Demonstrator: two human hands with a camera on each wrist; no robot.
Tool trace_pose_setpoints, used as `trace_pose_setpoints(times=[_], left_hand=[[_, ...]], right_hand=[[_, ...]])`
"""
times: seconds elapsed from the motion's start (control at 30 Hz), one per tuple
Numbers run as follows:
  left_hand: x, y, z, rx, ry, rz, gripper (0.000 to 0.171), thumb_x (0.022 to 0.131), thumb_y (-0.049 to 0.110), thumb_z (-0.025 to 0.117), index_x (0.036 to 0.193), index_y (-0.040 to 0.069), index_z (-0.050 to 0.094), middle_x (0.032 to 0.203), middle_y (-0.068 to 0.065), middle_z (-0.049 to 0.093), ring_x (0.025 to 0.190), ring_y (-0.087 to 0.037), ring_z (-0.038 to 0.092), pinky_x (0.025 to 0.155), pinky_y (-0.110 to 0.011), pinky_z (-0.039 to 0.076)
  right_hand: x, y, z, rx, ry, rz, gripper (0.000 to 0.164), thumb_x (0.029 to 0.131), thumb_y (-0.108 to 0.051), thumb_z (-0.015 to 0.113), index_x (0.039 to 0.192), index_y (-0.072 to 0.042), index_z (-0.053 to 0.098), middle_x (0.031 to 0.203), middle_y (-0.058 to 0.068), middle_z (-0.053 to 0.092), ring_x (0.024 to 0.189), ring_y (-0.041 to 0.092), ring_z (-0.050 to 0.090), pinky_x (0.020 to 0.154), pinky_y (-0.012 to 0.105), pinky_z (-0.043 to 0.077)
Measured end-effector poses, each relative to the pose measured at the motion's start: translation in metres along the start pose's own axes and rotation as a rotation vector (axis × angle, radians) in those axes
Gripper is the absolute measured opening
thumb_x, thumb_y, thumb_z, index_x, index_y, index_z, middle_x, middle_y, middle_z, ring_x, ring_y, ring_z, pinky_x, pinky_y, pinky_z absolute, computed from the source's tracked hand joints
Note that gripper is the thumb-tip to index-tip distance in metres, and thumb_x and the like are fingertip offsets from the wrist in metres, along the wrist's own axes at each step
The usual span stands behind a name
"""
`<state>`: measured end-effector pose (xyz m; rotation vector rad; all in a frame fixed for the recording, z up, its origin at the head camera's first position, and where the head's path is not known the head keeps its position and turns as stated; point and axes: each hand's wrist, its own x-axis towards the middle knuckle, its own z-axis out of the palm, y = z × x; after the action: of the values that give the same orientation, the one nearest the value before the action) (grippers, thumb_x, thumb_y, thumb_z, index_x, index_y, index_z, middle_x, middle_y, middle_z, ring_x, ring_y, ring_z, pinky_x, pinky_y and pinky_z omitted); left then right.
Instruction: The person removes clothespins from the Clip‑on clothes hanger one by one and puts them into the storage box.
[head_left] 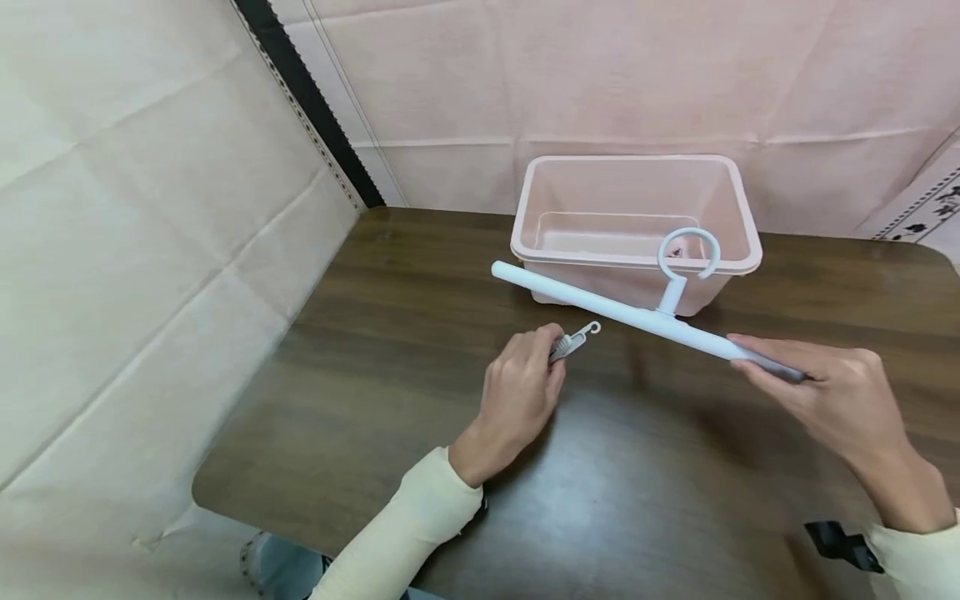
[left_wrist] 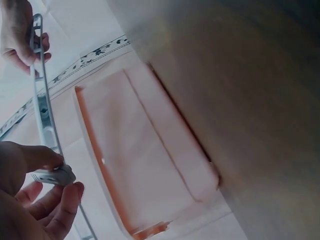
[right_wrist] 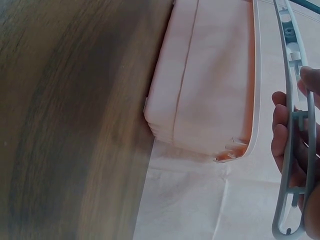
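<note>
My right hand (head_left: 840, 392) grips one end of a pale blue-white plastic clothes hanger (head_left: 615, 308). The hanger is tilted in the air, its curved hook upward and its other end reaching left in front of the bin. In the right wrist view, the hanger (right_wrist: 286, 155) shows an open frame with crossbars, and fingers hold it on both sides. Between thumb and fingers, my left hand (head_left: 521, 379) pinches a small grey plastic clip (head_left: 576, 340) with a hooked tip. The left wrist view shows the clip (left_wrist: 61, 175) in front of the hanger; whether they touch is unclear.
A pink plastic bin (head_left: 630, 283) stands at the back of the dark wooden table (head_left: 360, 375), against a cloth-covered wall (head_left: 637, 75). The table's left edge runs beside another hanging cloth (head_left: 135, 250). A black strap (head_left: 843, 546) hangs by the right sleeve.
</note>
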<state>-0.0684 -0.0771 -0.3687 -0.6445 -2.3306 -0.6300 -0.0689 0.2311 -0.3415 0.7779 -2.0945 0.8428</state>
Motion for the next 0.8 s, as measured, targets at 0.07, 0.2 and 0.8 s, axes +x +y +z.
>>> trace_pose_setpoints(times=[0.07,0.2,0.8], left_hand=[[0.002,-0.001,-0.004,-0.018,0.017,0.027,0.025,0.086,-0.003,0.071,0.106,0.004,0.059,0.088,-0.004,0.065,0.079,-0.020,0.059,0.064,-0.031,0.053],[0.011,-0.001,-0.011,-0.065,0.067,0.080,0.024,0.085,-0.005,0.069,0.105,0.002,0.059,0.088,-0.006,0.065,0.079,-0.020,0.057,0.066,-0.029,0.052],[0.081,-0.019,-0.025,-0.092,0.068,0.048,0.040,0.082,-0.007,0.075,0.116,-0.004,0.054,0.090,-0.014,0.070,0.076,-0.026,0.060,0.064,-0.034,0.050]], right_hand=[[-0.001,0.003,0.001,-0.007,-0.005,-0.001,0.056,0.096,-0.053,0.062,0.089,0.000,0.081,0.078,0.008,0.074,0.054,-0.007,0.044,0.055,0.006,0.028],[-0.004,0.008,0.002,-0.027,-0.023,0.002,0.054,0.096,-0.053,0.061,0.092,-0.003,0.081,0.080,0.010,0.074,0.058,-0.009,0.050,0.057,0.007,0.032],[-0.013,0.017,-0.004,-0.086,-0.082,0.011,0.050,0.096,-0.053,0.059,0.094,-0.009,0.082,0.080,0.007,0.075,0.057,-0.006,0.054,0.053,0.012,0.037]])
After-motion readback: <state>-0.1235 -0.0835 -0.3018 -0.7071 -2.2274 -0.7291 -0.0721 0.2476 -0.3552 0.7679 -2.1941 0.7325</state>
